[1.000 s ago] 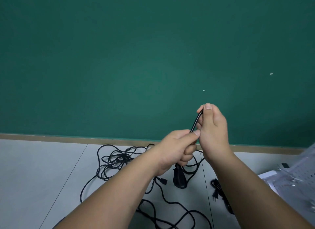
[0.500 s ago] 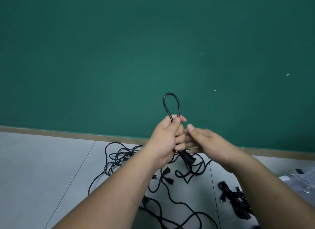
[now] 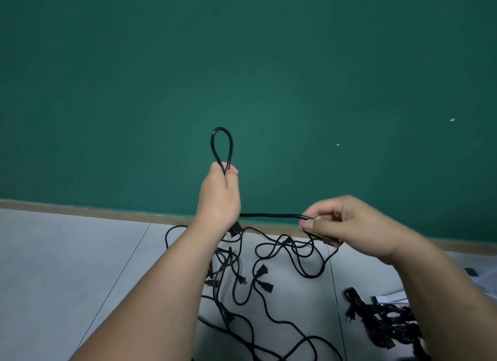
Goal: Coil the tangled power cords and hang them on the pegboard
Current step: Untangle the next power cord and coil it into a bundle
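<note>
Against the green wall, the left hand [image 3: 219, 196] is clenched on a black power cord [image 3: 269, 215], one small loop [image 3: 222, 148] standing up out of the grip. Right hand [image 3: 347, 223] pinches the same cord off to the side, a taut run stretched between the two. Rest of the tangle [image 3: 269, 274] lies on the floor [image 3: 67, 266] below w/ loose plugs; another black bundle [image 3: 384, 325] sits further right. Looks like early coiling, first loop only. Next move prob needs the right hand to bring slack back to the left grip w/o dragging knots up. Pegboard not clearly in view.
</note>
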A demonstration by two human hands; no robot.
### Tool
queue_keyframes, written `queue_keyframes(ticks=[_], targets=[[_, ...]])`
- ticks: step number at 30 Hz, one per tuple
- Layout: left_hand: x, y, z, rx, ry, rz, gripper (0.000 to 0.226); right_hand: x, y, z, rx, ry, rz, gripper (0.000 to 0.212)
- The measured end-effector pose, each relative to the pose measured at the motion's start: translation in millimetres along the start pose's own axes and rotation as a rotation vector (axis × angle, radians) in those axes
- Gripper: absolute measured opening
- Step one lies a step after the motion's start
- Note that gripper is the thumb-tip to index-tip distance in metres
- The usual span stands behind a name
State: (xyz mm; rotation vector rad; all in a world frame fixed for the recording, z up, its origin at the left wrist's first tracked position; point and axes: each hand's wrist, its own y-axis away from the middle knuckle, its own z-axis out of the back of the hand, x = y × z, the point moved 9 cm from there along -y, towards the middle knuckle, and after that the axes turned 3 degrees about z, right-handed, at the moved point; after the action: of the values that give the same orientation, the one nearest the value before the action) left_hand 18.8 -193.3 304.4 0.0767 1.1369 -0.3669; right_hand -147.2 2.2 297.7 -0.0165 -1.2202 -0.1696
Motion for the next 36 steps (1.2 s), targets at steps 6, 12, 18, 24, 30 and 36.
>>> queue_keyframes(ticks=[6,12,18,24,30,36], targets=[[-24,44,-58,0.486,-0.113,-0.102,0.039,26,10,44,-0.490,0.010,0.240,0.002],[-29,94,-119,0.742,-0.053,-0.114,0.027,29,25,61,-0.863,0.257,0.242,0.021],[-33,83,-110,0.630,0.295,0.005,0.032,-1,7,54,-0.635,0.107,0.110,0.015],[-25,71,-97,0.521,0.232,-0.002,0.031,-1,10,51,-0.580,0.315,0.045,0.020],[-29,82,-108,0.583,0.144,-0.060,0.028,10,10,44,-0.735,0.038,0.104,0.012],[-34,113,-123,0.821,0.436,0.163,0.025,12,15,55,-0.847,0.088,0.122,0.003]])
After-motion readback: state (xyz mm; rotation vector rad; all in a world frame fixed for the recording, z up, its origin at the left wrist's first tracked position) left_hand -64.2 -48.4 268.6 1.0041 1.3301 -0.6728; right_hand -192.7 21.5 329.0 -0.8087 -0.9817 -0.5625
